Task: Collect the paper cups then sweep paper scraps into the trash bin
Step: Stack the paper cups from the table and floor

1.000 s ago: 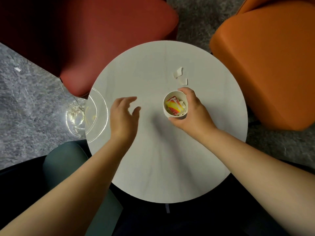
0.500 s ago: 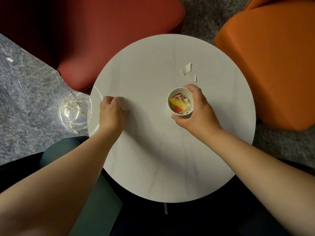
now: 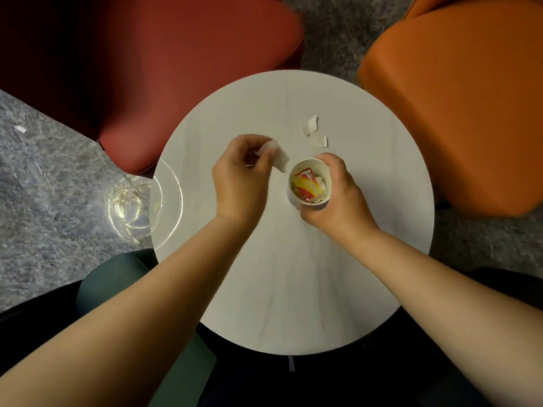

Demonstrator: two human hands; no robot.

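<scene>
We pinched a white paper scrap (image 3: 274,156) in our left hand (image 3: 241,177) just beside the paper cup (image 3: 308,186) our right hand (image 3: 338,195) gripped.

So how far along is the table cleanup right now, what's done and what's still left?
Partly done. The paper cup, gripped by the right hand, already holds a red and yellow wrapper and white scraps. In hand: the left hand pinches a white paper scrap beside the cup's rim. Left: two scraps lie on the round table beyond the cup, and nothing has reached a trash bin yet.
</scene>
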